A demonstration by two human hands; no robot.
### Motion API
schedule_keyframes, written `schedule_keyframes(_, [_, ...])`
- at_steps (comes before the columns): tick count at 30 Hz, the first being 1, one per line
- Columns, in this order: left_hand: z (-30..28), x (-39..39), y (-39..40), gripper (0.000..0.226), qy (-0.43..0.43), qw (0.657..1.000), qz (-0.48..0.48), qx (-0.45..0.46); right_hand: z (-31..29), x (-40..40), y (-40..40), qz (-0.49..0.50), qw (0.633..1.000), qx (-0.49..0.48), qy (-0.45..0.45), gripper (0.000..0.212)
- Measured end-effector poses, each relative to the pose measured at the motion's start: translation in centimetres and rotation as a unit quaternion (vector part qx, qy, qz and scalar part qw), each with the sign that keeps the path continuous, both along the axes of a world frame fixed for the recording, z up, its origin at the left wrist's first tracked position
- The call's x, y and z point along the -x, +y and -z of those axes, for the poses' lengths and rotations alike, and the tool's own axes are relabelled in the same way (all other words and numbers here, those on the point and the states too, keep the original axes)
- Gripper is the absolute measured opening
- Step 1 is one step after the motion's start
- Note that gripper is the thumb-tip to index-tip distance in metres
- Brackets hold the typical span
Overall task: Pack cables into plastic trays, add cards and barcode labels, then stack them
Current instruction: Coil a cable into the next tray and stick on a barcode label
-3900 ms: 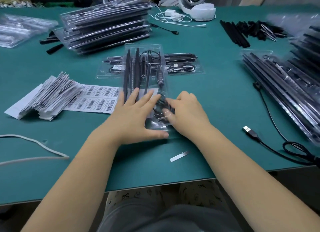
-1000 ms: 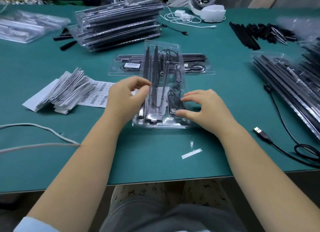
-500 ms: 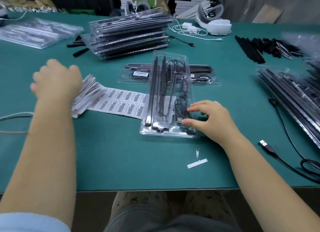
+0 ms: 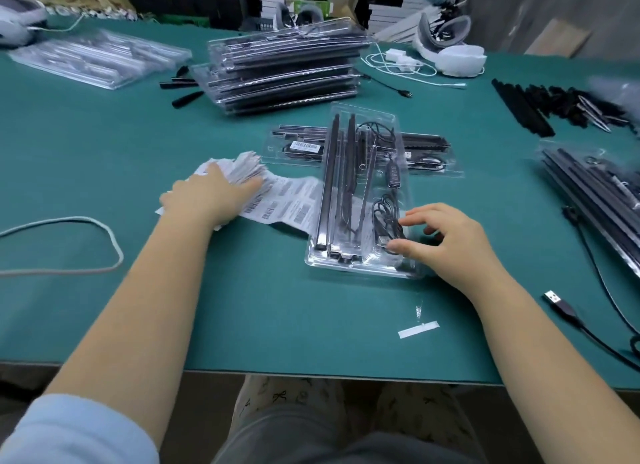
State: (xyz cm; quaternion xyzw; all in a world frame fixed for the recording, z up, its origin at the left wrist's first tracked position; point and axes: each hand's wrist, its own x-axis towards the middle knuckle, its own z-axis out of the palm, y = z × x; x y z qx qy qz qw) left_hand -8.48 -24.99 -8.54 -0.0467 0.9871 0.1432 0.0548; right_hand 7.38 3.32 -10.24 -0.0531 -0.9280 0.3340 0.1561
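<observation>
Head view: two bare hands at a clear plastic tray of black cables on a green desk [image 4: 104, 152].

Nearest the person, the clear plastic tray [image 4: 360, 266] lies lengthwise on the desk, holding long black rods and a coiled black cable [image 4: 389, 218]. The right hand [image 4: 446, 242] rests on the tray's near right corner, fingers loosely bent and spread, clamped on nothing. The left hand [image 4: 211, 195] lies flat with straight fingers on a fanned pile of white paper cards [image 4: 242, 166], beside a white sheet of barcode labels [image 4: 294, 204] that runs under the tray's left edge. Farther back stands a stack of filled clear trays [image 4: 284, 69].
</observation>
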Motion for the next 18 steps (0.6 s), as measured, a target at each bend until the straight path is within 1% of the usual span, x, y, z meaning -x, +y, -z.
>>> schedule_keyframes(3, [0.4,-0.7,2.8,0.097,0.010,1.000,0.007,0.023,0.0,-0.1,0.0,0.000,1.000,0.002,0.000,0.048])
schedule_keyframes(5, [0.6,-0.8,3.4,0.092,0.022,1.000,-0.005,0.004,0.0,-0.2,0.0,0.000,1.000,0.004,-0.001,0.044])
schedule_keyframes(6, [0.7,-0.7,3.2,0.082,0.037,0.999,-0.018,-0.025,0.0,-0.2,0.0,0.000,1.000,0.003,-0.004,0.041])
schedule_keyframes(8, [0.9,-0.2,2.0,0.054,0.089,0.992,-0.025,-0.086,0.1,-0.3,0.1,0.004,1.000,-0.007,-0.009,0.038])
schedule_keyframes(9, [1.1,0.0,1.2,0.045,0.108,0.990,-0.010,-0.093,0.2,-0.2,0.0,0.011,1.000,-0.016,-0.007,0.037])
schedule_keyframes(10, [1.2,0.0,0.6,0.043,0.117,0.989,0.014,-0.084,0.2,-0.2,0.0,0.021,0.999,-0.028,-0.003,0.038])
schedule_keyframes(11, [1.3,-0.1,0.2,0.050,0.115,0.990,0.039,-0.068,0.1,-0.1,-0.1,0.031,0.999,-0.041,0.000,0.040])
schedule_keyframes(12, [1.3,-0.4,-0.1,0.063,0.101,0.992,0.058,-0.054,0.0,0.0,-0.2,0.035,0.998,-0.054,-0.006,0.047])
schedule_keyframes(14, [1.1,-1.0,0.1,0.090,0.080,0.993,0.081,-0.019,-0.3,-0.2,-0.6,0.007,0.996,-0.077,-0.040,0.072])
schedule_keyframes(15, [1.1,-1.2,0.4,0.098,0.078,0.993,0.090,0.003,-0.4,-0.5,-0.7,-0.013,0.994,-0.094,-0.062,0.084])
schedule_keyframes(16, [1.1,-1.2,0.7,0.104,0.076,0.992,0.095,0.021,-0.4,-0.7,-0.8,-0.029,0.990,-0.110,-0.086,0.093])
schedule_keyframes(18, [1.2,-1.2,1.1,0.111,0.070,0.994,0.085,0.026,-0.5,-1.2,-0.9,-0.049,0.982,-0.134,-0.127,0.108])
